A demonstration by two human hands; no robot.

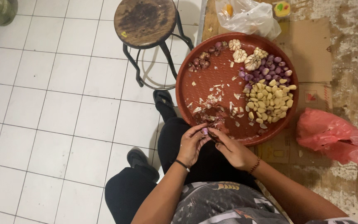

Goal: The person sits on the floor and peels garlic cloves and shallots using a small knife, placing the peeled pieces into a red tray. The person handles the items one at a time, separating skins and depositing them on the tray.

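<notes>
Left hand [191, 145] and right hand [232, 150], fingers closed, pinch 1 small shallot [205, 131] over the red tray [187, 89] rim; a slip could drop it floorward.

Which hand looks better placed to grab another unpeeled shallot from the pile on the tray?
Probably the right hand. It lies nearer the tray's middle. Both hands pinch one small shallot now; the left hand sits at the near rim, on the floor side, farther from the unpeeled shallots.
</notes>
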